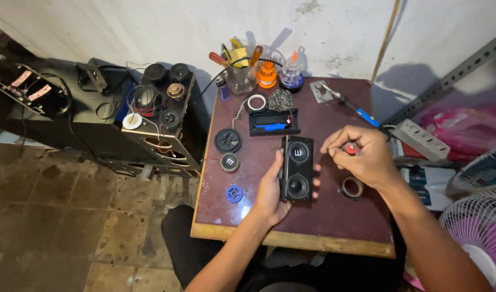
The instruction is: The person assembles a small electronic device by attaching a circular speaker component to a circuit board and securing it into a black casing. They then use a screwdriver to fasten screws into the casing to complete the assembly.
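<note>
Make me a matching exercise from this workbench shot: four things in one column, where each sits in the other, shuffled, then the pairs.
Things
1. small black speaker
2. soldering iron
3. roll of tape
4. blue round part

Places
A. near the table's front left, by the left hand
B. held in the left hand
C. lying at the table's far right
D. just under the right hand

Pairs: 1-B, 2-C, 3-D, 4-A
</note>
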